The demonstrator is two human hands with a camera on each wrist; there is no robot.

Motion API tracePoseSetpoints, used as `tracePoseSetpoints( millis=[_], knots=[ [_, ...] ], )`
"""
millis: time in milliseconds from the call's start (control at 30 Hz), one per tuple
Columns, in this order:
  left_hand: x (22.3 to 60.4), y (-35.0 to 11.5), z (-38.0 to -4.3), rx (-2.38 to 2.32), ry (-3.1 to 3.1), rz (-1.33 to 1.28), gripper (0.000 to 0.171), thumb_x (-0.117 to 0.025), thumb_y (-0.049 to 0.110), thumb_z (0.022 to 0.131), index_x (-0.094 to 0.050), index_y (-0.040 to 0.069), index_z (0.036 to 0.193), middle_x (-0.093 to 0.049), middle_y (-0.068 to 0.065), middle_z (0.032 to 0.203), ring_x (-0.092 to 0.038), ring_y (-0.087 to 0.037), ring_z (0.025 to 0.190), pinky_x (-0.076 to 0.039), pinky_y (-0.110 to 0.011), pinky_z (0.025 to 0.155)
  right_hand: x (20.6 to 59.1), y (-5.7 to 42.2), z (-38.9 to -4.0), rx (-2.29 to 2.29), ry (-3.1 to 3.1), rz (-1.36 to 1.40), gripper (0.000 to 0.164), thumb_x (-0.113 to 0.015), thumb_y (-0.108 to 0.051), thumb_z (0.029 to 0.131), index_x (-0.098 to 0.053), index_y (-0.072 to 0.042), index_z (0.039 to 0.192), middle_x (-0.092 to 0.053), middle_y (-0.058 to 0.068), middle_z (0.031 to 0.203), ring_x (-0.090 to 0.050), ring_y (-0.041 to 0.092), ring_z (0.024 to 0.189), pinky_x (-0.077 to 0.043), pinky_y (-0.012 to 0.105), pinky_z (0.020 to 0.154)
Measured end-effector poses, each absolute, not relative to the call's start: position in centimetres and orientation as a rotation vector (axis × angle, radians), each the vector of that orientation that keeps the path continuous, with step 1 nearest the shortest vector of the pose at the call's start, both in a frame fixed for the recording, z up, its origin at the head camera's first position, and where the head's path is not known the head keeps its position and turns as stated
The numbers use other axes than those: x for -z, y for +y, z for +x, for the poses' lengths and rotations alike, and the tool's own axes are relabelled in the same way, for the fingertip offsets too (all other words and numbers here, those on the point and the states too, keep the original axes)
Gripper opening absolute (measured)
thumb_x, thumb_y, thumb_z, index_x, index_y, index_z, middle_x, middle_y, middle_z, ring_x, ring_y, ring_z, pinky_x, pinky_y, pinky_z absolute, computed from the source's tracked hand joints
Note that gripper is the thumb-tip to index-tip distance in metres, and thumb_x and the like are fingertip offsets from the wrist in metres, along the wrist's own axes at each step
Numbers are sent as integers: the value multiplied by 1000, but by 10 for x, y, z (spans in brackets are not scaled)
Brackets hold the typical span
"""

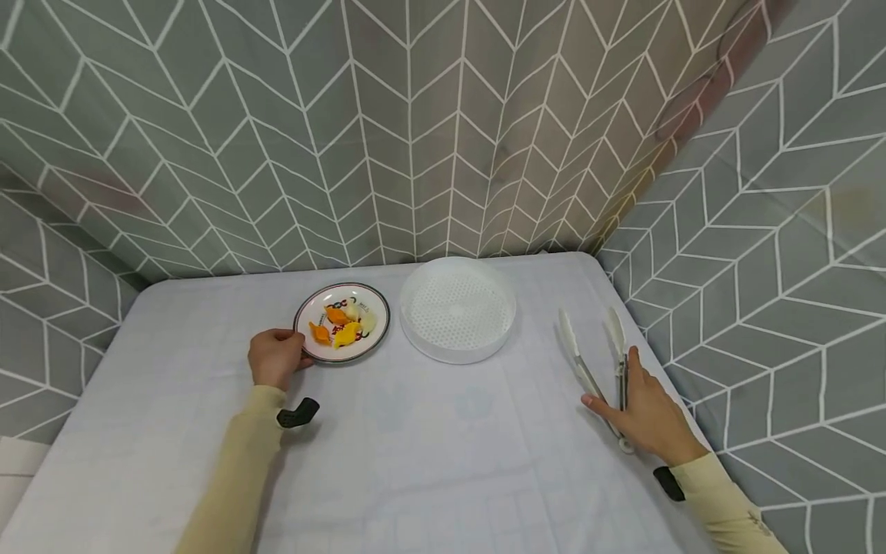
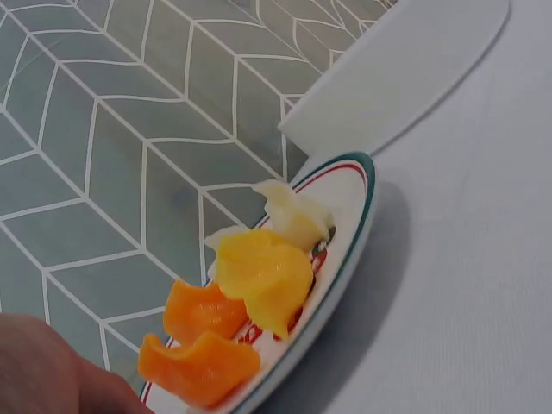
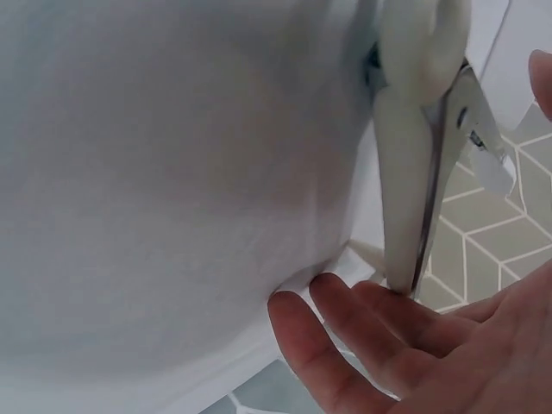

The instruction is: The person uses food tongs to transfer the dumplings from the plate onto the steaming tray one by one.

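Table [image 1: 429, 462] spread with white cloth [image 1: 498, 492], lightly creased, front corners out of view. Dark-rimmed plate [image 1: 354, 292] on it, left of middle, toward back. Round white tray [image 1: 457, 308] with pierced base, just right of plate, narrow gap between, near back edge. Tongs [image 1: 587, 375] by right edge, arms apart, tips backward; whether resting on cloth, unclear.

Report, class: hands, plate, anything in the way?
Left hand gripping plate rim. Right hand spread around tongs. Plate holding food, tray alongside. No obstruction visible between plate and tray.
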State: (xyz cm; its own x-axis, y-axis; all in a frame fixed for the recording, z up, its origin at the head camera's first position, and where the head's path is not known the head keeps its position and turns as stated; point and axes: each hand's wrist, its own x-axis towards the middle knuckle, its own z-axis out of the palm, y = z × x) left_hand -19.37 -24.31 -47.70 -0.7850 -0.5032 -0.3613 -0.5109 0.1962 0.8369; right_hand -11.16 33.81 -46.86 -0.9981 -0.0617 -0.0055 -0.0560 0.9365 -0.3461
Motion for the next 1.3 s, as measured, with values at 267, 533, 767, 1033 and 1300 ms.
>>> tracePoseSetpoints(
  millis=[267,533,767,1033,1300],
  knots=[
    [472,-233,-192,-1613,2501,-1069,42,-60,11,99,-59,-9,136,-64,-24,116,-62,-9,57,-58,-18,51,470,336,-111,523,3188,-158,126,-80,-57,88,-10,19,160,-53,53,131,-64,63,106,-59,67,72],
    [475,-236,-194,-1642,2459,-1050,44,-60,5,99,-56,-9,140,-63,-25,118,-64,-10,54,-61,-21,53,472,335,-113,503,3228,-75,121,-84,-55,84,-23,24,153,-63,49,104,-69,54,79,-58,61,58],
    [479,-238,-192,-1760,2389,-1004,43,-61,7,102,-55,-10,142,-62,-24,116,-67,-9,53,-64,-22,56,471,330,-113,459,3256,21,96,-84,-61,80,-53,22,117,-63,34,82,-65,39,64,-52,52,48],
    [485,-244,-194,-1784,2367,-1014,42,-61,7,103,-55,-9,141,-63,-23,115,-68,-10,54,-65,-24,58,462,324,-108,417,3135,202,80,-76,-74,81,-61,5,80,-61,20,74,-60,30,60,-46,41,45],
    [484,-246,-193,-1821,2356,-1041,41,-61,8,104,-55,-8,142,-63,-22,117,-67,-10,58,-65,-24,59,463,318,-107,434,3145,241,74,-78,-69,82,-60,2,75,-62,19,69,-60,30,55,-46,41,42]
  ],
)
